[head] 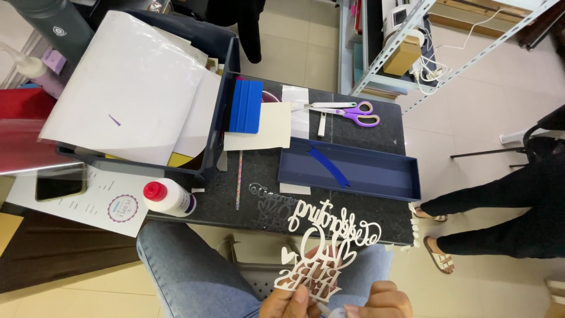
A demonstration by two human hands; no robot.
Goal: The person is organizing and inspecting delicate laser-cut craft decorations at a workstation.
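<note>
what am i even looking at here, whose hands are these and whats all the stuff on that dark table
This is one picture from a camera worn on a person's head, looking down past their jeans-clad knees. No machine is involved. Their left hand and right hand together hold a cream paper cutout of curly lettering. On the dark table lie purple-handled scissors, a blue squeegee, a shallow navy tray and a red-capped glue bottle. The legs on the right belong to someone else.
</note>
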